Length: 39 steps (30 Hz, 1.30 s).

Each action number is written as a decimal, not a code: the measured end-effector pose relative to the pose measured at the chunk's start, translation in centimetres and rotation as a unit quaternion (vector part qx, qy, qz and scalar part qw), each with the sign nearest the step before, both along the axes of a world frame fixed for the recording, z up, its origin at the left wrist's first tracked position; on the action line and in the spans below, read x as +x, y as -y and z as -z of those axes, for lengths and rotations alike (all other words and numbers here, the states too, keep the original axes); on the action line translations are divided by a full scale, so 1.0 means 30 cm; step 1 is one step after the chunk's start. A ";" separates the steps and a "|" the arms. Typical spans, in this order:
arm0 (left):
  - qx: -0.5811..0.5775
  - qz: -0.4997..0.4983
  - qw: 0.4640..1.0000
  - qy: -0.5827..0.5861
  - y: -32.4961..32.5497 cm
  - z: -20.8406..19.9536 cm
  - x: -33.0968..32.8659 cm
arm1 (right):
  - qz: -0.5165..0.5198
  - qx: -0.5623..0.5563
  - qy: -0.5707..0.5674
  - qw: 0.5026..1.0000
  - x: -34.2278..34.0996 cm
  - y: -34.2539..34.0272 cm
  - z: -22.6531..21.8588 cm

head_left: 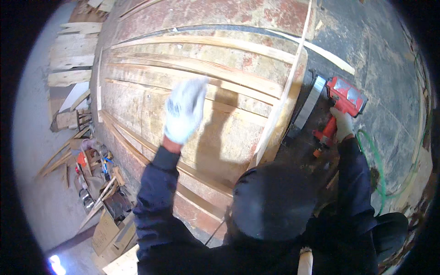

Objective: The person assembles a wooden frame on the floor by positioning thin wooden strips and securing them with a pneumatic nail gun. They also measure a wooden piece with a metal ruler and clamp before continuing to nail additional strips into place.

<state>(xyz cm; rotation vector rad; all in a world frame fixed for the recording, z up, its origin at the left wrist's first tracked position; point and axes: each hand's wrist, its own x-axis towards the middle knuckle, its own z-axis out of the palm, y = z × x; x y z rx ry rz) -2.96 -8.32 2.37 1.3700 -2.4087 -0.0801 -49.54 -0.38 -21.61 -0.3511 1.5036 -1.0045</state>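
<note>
My left hand (pixel 185 110), in a white work glove, hangs over the wooden strips (pixel 238 68) with its fingers stretched out and slightly blurred. Nothing shows in it, and it casts a shadow on the worn board beneath. To the right, my right hand (pixel 343 123), also gloved, is wrapped round the handle of a red nail gun (pixel 347 95). The gun's long grey magazine (pixel 309 103) slants down toward the wooden edge strip (pixel 284 91). Part of the handle is hidden by my fingers.
A green air hose (pixel 378 165) curves over the dark floor sheet (pixel 389 91) near my right forearm. Wood offcuts and scrap (pixel 98 169) lie in a heap on the left. Pale boards (pixel 71 52) stand stacked at the far left. A light strip (pixel 330 57) lies beyond the gun.
</note>
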 end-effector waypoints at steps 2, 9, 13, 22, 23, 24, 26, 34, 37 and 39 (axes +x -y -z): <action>0.050 -0.066 0.997 0.011 -0.205 -0.004 0.008 | 0.000 0.013 0.051 0.999 -0.026 -0.018 0.030; 0.180 -0.161 0.969 0.044 -0.693 -0.027 -0.034 | -0.029 0.008 0.011 0.999 -0.140 -0.008 0.317; 0.145 -0.164 0.971 0.092 -0.839 -0.073 -0.049 | -0.043 0.014 0.079 0.996 -0.127 0.029 0.421; 0.251 -0.182 0.936 0.165 -0.831 -0.015 -0.005 | -0.058 -0.016 0.020 0.998 -0.109 0.006 0.315; 0.252 -0.182 0.938 0.156 -0.797 0.020 0.009 | -0.069 -0.055 -0.020 0.996 -0.102 0.009 0.302; 0.251 -0.185 0.937 0.160 -0.760 0.060 0.024 | -0.063 -0.049 0.008 0.997 -0.103 0.014 0.286; 0.246 -0.180 0.939 0.161 -0.688 0.164 0.050 | -0.036 -0.014 0.078 0.996 -0.101 -0.005 0.260; 0.175 -0.122 0.966 0.145 -0.369 0.498 0.167 | -0.048 -0.017 0.177 0.983 -0.062 -0.022 0.118; 0.137 -0.057 0.978 0.146 -0.290 0.574 0.190 | -0.043 0.005 0.170 0.985 -0.060 -0.065 0.072; 0.112 -0.023 0.984 0.138 -0.255 0.618 0.197 | -0.023 0.012 0.170 0.985 -0.063 -0.132 0.052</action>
